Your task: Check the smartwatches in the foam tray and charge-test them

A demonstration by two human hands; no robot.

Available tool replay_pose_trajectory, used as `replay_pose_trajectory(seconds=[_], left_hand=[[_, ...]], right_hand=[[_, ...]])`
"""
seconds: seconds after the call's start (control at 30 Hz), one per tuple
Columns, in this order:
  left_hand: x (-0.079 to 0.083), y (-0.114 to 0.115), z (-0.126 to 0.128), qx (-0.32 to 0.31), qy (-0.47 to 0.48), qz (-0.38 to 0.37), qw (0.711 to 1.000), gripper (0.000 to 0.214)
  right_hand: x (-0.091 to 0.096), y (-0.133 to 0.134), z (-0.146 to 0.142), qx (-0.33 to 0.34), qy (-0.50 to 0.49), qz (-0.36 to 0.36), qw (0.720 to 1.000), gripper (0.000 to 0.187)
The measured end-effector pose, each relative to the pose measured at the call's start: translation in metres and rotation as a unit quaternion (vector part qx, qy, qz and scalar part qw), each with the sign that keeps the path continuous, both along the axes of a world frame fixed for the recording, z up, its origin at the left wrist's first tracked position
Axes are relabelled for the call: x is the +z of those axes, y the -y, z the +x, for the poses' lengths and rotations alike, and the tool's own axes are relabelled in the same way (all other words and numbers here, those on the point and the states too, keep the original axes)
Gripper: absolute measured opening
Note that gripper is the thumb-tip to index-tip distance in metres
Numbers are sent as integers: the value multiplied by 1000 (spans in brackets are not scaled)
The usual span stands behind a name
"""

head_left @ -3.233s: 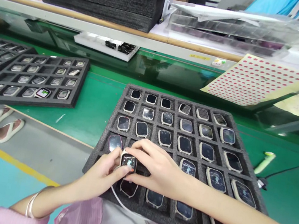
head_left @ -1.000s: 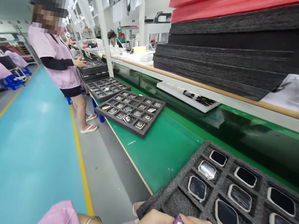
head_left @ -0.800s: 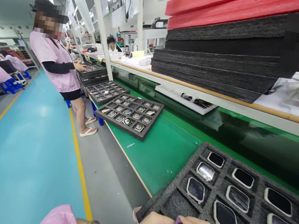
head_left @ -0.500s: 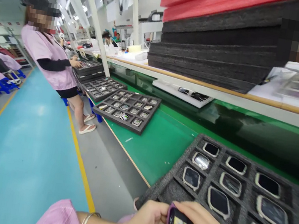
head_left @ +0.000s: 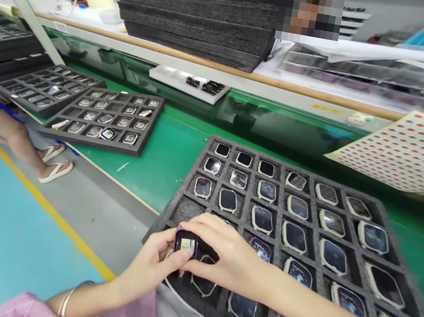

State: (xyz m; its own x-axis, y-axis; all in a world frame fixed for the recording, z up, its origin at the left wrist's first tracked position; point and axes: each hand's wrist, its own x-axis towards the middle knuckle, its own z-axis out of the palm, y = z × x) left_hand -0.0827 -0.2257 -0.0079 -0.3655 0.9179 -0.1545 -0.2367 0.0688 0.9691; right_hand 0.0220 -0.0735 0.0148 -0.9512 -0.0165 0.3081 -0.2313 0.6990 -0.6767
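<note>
A small purple-cased watch body (head_left: 185, 243) with a lit screen sits between both my hands at the near left corner of a black foam tray (head_left: 368, 205). My left hand (head_left: 154, 266) pinches its left side with thumb and fingers. My right hand (head_left: 225, 256) curls over its right side and top. The tray's pockets hold several beige-cased watch bodies (head_left: 262, 219) with dark screens. A thin white cable (head_left: 187, 299) runs from under the watch toward me.
A second foam tray (head_left: 106, 118) of watch bodies lies on the green belt (head_left: 167, 156) to the left, more trays beyond it. A co-worker's legs in sandals (head_left: 50, 160) stand at left. Stacked black foam (head_left: 204, 15) and a red-dotted sheet (head_left: 405, 151) sit behind.
My view has swung back from the aisle and the co-worker down to the tray. The purple watch stays gripped in both hands; its screen now faces up and is lit.
</note>
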Motion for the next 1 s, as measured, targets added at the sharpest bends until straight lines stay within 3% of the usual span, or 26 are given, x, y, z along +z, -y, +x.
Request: replay_pose_trajectory(seconds=[0.1,0.2,0.37,0.5,0.63,0.83,1.0], left_hand=[[1,0,-1,9,1,3,1000,22],[-2,3,-3,0,41,24,999,25],[-10,9,-7,-62,115,64,989,34],[-12,8,-9,-103,134,70,983,37],[-11,7,-10,-112,139,51,983,37],[-14,9,-10,-117,119,47,985,38],[-14,10,-11,-127,113,55,984,38]], right_hand=[[3,-3,-1,13,1,-38,999,43],[6,-5,-2,50,9,-153,987,43],[1,-1,-8,61,32,-351,934,29],[-6,4,-10,68,34,-446,892,31],[-8,3,-9,63,29,-459,886,31],[-5,2,-9,58,15,-421,905,32],[1,0,-7,97,8,-384,918,32]])
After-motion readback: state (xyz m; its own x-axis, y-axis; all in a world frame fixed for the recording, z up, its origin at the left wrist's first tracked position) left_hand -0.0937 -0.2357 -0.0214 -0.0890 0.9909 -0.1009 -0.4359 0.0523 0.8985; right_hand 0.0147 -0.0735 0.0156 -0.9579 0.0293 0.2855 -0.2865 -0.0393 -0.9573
